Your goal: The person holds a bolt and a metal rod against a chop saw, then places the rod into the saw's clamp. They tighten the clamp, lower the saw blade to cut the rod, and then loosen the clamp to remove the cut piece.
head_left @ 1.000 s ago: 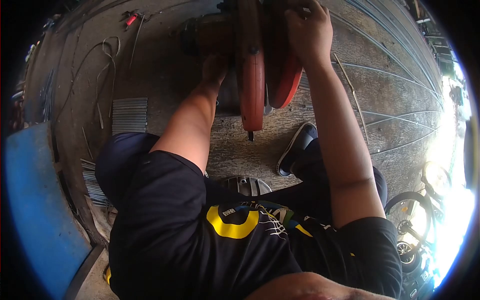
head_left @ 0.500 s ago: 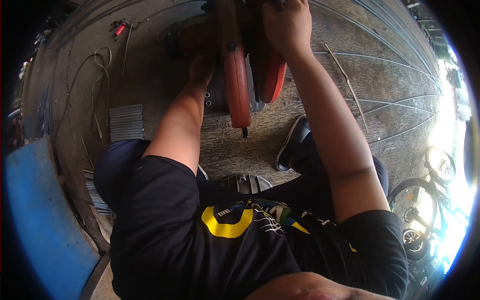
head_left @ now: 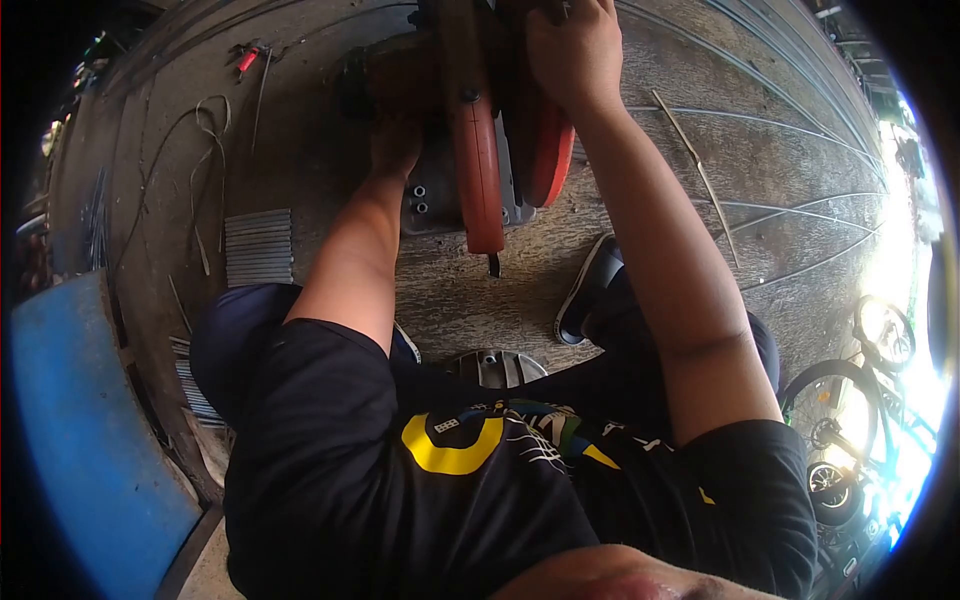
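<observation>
A cut-off saw with an orange-red handle [head_left: 478, 190] and a red disc guard [head_left: 552, 160] stands in front of me on the floor. Its grey metal base [head_left: 430, 218] shows bolts on the left side. My left hand [head_left: 396, 146] reaches in beside the base, below the dark motor [head_left: 405, 75]; shadow and the machine hide its fingers. Up at the top edge, my right hand [head_left: 575, 48] is closed beside the guard's upper end. A dark part pokes out near its fingers, and what exactly they grip I cannot make out.
Cut metal rods [head_left: 258, 245] lie in a neat row left of the saw. Long thin rods [head_left: 780, 115] stretch across the floor at right, near a thin stick [head_left: 695, 175]. Red-handled pliers [head_left: 247, 60] and a strap [head_left: 212, 140] lie left. A blue panel [head_left: 95, 430] and bicycle [head_left: 830, 400] flank me.
My left hand has shifted slightly left and down, so more of the base and its bolts shows. My right hand stays in nearly the same place. The view has moved slightly.
</observation>
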`<action>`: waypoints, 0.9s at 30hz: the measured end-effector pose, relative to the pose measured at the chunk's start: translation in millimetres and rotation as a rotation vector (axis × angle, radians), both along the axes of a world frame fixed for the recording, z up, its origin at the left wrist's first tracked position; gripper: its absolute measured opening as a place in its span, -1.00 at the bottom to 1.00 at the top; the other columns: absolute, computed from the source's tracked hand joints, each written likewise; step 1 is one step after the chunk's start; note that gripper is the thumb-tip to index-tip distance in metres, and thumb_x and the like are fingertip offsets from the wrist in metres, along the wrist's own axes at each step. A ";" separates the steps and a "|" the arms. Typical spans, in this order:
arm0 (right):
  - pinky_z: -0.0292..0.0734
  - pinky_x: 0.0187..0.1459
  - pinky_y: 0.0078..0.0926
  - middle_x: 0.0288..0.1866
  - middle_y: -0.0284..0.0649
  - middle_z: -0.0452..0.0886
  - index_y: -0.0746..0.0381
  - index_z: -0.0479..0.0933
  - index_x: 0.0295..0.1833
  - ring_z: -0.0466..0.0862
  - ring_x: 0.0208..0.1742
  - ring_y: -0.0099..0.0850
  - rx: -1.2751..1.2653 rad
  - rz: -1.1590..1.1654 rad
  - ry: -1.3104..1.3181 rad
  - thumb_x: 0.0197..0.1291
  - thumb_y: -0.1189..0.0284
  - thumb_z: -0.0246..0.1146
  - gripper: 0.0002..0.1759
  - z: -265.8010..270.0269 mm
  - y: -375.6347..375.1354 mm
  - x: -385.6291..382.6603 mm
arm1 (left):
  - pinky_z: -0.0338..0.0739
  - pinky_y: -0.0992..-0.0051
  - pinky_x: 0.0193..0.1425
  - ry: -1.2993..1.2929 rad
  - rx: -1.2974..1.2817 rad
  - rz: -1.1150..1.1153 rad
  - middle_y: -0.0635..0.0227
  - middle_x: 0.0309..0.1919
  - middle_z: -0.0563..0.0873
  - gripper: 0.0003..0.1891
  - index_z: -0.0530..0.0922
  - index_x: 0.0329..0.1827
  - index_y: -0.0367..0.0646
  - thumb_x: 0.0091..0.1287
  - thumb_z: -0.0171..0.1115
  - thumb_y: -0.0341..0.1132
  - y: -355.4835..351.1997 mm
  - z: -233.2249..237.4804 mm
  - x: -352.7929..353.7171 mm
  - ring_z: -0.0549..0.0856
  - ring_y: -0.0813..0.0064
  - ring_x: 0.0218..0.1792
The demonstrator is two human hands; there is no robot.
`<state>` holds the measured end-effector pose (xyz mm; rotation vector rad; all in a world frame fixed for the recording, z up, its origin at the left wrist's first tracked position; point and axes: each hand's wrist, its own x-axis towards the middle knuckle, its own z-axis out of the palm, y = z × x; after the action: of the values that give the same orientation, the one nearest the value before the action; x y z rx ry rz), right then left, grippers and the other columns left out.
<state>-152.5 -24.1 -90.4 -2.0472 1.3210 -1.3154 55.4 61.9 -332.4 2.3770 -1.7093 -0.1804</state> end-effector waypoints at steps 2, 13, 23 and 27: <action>0.45 -0.06 -0.06 -0.16 0.12 0.50 0.32 0.51 -0.23 0.51 -0.10 0.14 0.023 -0.004 0.019 0.07 0.54 0.10 -0.85 0.6 0.2 -0.1 | 0.42 0.23 0.26 -0.114 -0.096 -0.069 0.27 0.04 0.63 -0.70 0.63 -0.03 0.04 0.29 -0.04 -0.32 6.1 -2.9 5.6 0.53 0.29 0.19; 0.45 -0.02 -0.08 -0.13 0.09 0.51 0.31 0.52 -0.23 0.52 -0.08 0.13 -0.037 0.012 0.027 0.08 0.54 0.14 -0.86 -3.9 -3.0 -0.6 | 0.43 0.25 0.24 -0.329 -0.044 -0.209 0.21 0.04 0.60 -0.73 0.57 -0.04 -0.14 0.24 -0.01 -0.44 52.3 -13.6 45.8 0.55 0.19 0.12; 0.48 0.08 -0.19 -0.05 -0.01 0.57 0.09 0.64 -0.13 0.58 0.01 -0.01 -0.118 -0.037 0.138 0.04 0.32 0.25 -0.75 -16.0 -13.0 -2.3 | 0.49 0.15 0.15 -0.072 0.043 0.000 0.03 0.01 0.57 -0.71 0.53 -0.01 -0.17 0.23 -0.02 -0.52 99.7 -25.3 65.3 0.55 0.02 0.07; 0.48 0.09 -0.19 -0.04 -0.02 0.57 0.06 0.65 -0.12 0.58 0.03 -0.02 -0.043 -0.066 0.138 0.03 0.28 0.26 -0.73 -14.0 -12.0 -1.3 | 0.50 0.16 0.15 0.043 0.083 0.084 0.02 -0.03 0.60 -0.72 0.56 -0.06 -0.17 0.17 0.04 -0.55 122.4 -26.2 70.1 0.56 0.02 0.07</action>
<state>-153.8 -36.1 -104.4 -2.1745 1.4429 -1.2602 125.5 184.4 -358.6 2.4802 -1.6088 -0.2929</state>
